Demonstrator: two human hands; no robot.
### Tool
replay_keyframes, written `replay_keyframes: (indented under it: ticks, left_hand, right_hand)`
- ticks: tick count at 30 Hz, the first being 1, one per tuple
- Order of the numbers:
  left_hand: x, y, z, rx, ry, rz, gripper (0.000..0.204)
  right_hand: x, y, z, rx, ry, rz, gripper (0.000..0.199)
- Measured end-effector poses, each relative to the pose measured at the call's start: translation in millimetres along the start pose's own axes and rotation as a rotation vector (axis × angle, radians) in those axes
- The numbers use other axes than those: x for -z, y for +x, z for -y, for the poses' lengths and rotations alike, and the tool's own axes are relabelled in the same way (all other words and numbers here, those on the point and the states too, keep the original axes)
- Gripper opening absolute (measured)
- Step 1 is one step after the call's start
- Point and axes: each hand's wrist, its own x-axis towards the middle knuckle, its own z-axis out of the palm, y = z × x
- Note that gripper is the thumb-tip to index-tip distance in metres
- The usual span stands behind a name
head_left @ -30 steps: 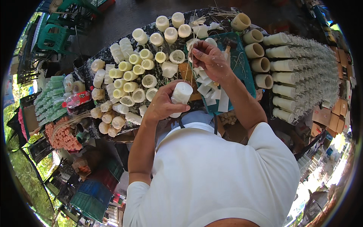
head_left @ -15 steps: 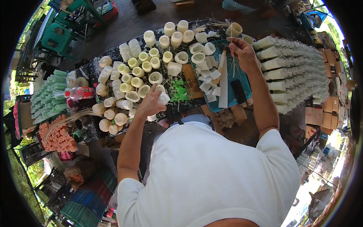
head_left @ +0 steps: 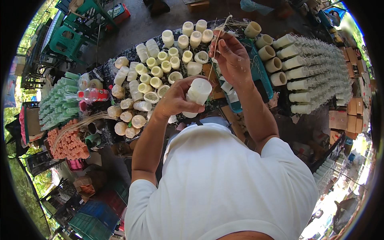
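Cylinder (head_left: 199, 91) sits snug inside the curled grip of the left hand (head_left: 177, 99), left of the teal tray (head_left: 259, 66); over that tray I see the right hand (head_left: 233, 57) pinching thin strands (head_left: 212, 64).

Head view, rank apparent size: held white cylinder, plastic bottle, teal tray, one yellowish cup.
1. Teal tray, though partly hidden
2. Held white cylinder and plastic bottle: too close to rank; the cylinder looks nearer the camera
3. Yellowish cup
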Motion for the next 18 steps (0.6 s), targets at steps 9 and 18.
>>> replay_keyframes:
  ticks: [9,18]
  left_hand:
    - [7.5,-25.8,-18.0,-0.173,0.244,-0.052,0.062]
    - [-13.8,-52.4,-23.8,-0.207,0.703,-0.467,0.061]
  right_hand:
    - [-20.4,-43.4,3.2,-0.254,-0.557,0.206,0.016]
    - [-55.3,-67.9,19.0,0.119,-0.502,0.071,0.018]
